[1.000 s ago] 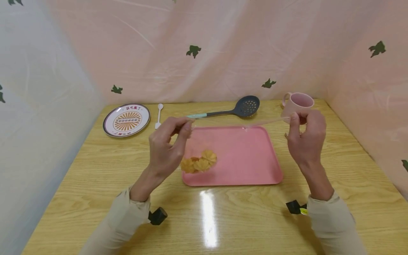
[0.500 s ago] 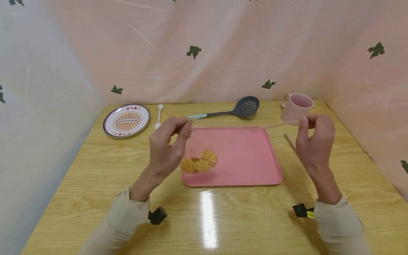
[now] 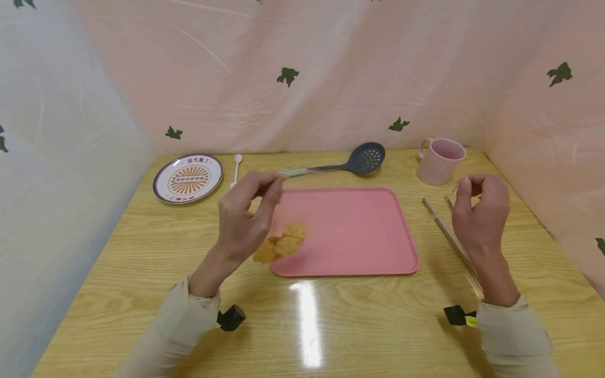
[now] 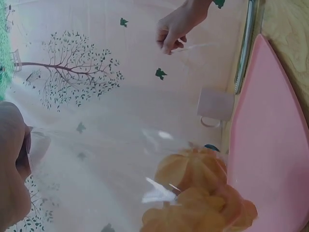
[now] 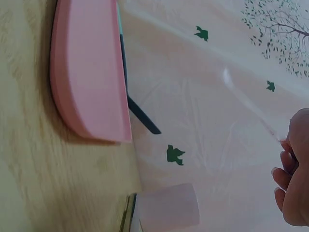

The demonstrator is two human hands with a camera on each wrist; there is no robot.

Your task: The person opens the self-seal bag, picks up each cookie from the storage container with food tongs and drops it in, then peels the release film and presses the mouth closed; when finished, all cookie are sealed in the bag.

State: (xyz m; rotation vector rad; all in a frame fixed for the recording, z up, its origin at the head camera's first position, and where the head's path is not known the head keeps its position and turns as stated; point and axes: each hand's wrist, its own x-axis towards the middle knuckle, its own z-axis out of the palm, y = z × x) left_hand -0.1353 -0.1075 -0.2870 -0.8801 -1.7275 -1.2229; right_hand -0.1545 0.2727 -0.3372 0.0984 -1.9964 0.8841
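My left hand [image 3: 246, 215] pinches the top of a clear plastic bag [image 4: 159, 191] between thumb and fingers. Several golden, flower-shaped cookies [image 4: 193, 212] sit at the bottom of the bag, which hangs over the left edge of the pink tray [image 3: 359, 231]. Away to the right, my right hand [image 3: 482, 215] is raised near the pink mug [image 3: 437, 163]. Its thumb and fingers pinch a thin clear plastic strip [image 5: 251, 106], seen best in the right wrist view. That strip looks apart from the bag.
Slim metal rods like chopsticks [image 3: 444, 226] lie right of the tray, partly behind my right hand. Along the back are a patterned plate [image 3: 189, 178], a small white spoon [image 3: 237, 165] and a slotted skimmer [image 3: 366, 159]. Curtains enclose the table [image 3: 368, 325].
My right hand has moved right, and the strip that stretched toward the bag now hangs free from it. The bag with the cookies has swung slightly left.
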